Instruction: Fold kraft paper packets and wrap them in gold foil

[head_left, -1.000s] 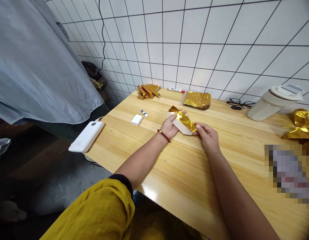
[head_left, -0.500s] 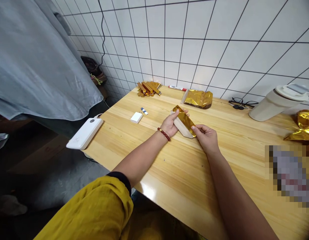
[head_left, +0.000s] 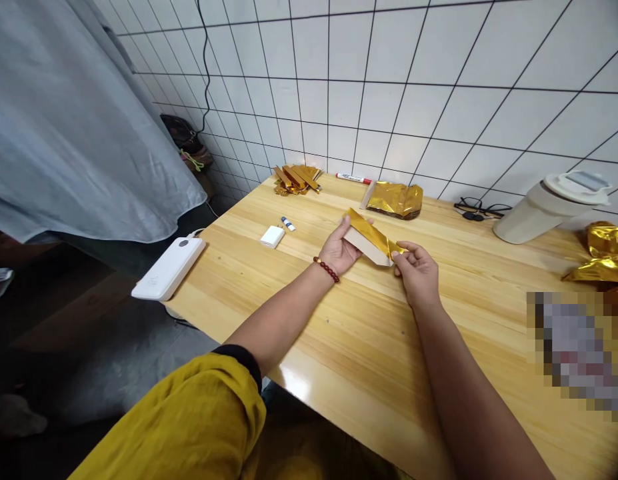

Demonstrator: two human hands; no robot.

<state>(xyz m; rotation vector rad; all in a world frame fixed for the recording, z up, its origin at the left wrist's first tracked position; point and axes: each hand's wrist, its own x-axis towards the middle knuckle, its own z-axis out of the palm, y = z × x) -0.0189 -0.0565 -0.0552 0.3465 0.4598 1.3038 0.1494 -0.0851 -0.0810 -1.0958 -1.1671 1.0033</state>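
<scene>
A sheet of gold foil paper (head_left: 371, 232), partly folded with its pale underside showing along the near edge, is held above the table between both hands. My left hand (head_left: 339, 248), a beaded bracelet at its wrist, grips the sheet's far left end with the thumb on top. My right hand (head_left: 417, 268) pinches the near right corner between thumb and fingers. Beyond the hands lies a stack of gold foil sheets (head_left: 396, 200). Further left is a pile of folded gold paper strips (head_left: 296, 179).
On the wooden table (head_left: 309, 333) are a white charger (head_left: 272, 237), a small blue-and-white item (head_left: 288, 224), a red-and-white marker (head_left: 353, 179), glasses (head_left: 481, 208) and a tumbler (head_left: 549, 207). A power bank (head_left: 169, 268) sits at the left edge. Gold foil (head_left: 606, 253) lies far right.
My right hand has shifted slightly right and up with its corner of the sheet. The gold face has tilted, and the left thumb sits nearer the sheet's edge.
</scene>
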